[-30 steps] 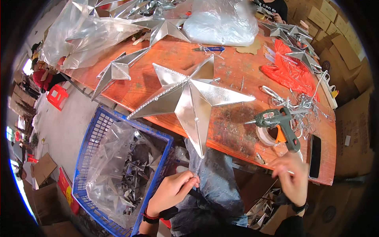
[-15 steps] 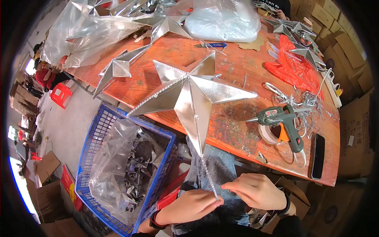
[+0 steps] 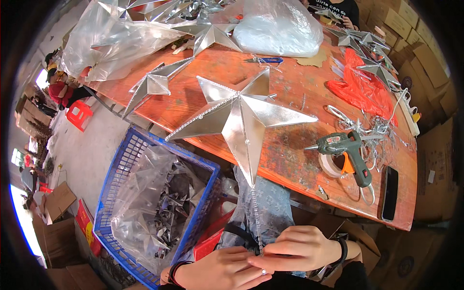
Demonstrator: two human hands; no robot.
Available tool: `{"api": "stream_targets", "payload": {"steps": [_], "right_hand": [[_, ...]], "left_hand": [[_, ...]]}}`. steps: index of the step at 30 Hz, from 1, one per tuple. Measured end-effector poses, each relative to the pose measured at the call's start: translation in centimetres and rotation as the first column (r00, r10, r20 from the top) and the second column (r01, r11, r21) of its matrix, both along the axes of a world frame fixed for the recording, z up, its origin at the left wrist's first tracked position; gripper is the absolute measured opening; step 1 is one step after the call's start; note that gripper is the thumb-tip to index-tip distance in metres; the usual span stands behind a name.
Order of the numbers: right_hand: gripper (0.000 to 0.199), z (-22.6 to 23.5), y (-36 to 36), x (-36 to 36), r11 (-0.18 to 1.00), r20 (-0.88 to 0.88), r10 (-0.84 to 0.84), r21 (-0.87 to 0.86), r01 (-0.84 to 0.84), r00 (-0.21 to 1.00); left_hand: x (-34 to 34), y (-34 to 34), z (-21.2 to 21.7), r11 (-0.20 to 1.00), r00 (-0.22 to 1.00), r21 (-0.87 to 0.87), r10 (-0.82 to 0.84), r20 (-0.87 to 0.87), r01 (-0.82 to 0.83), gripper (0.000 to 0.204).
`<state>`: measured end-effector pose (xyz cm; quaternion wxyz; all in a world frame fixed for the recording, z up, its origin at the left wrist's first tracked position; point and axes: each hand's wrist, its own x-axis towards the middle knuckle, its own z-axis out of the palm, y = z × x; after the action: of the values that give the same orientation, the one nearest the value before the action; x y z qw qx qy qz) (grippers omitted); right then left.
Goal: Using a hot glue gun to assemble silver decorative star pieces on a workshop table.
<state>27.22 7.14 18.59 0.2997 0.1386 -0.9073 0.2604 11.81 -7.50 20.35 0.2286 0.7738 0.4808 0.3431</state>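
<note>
A large silver five-pointed star (image 3: 244, 133) lies on the table, its lowest point jutting over the front edge. A thin glittery silver trim strand (image 3: 257, 220) hangs from that tip down to my hands. My left hand (image 3: 234, 267) is closed at the strand's lower end, with its fingertips partly covered. From the right, my right hand (image 3: 302, 249) meets it, thumb and fingers pinched round the strand just above. Similar trim runs along the star's left arm. A grey-green glue gun (image 3: 345, 147) with an orange trigger rests on the table, right of the star.
Below the wooden table (image 3: 290, 159) at left stands a blue basket (image 3: 107, 212) of small silver stars. A phone (image 3: 389, 193), red plastic bag (image 3: 360, 84), blue-handled tool (image 3: 268, 60) and smaller star (image 3: 157, 84) lie on the tabletop. Another person's hand (image 3: 347, 21) shows at the far right.
My right hand has moved left and down to meet my left hand, taking hold of the strand. My left hand has dropped slightly. The whole view has shifted a little.
</note>
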Motion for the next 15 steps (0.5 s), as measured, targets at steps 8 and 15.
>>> {"api": "stream_targets", "payload": {"steps": [8,15], "right_hand": [[0.03,0.9,-0.5,-0.4,0.994,-0.132,-0.059,0.083,0.07,0.99],[0.027,1.1,-0.8,0.5,0.989,-0.145,-0.072,0.115,0.09,0.987]], "left_hand": [[-1.3,-1.1,-0.3,0.995,0.998,-0.082,0.066,0.02,-0.065,0.016],[-3.8,2.5,-3.8,0.802,0.755,-0.293,0.592,0.28,-0.521,0.024]]}}
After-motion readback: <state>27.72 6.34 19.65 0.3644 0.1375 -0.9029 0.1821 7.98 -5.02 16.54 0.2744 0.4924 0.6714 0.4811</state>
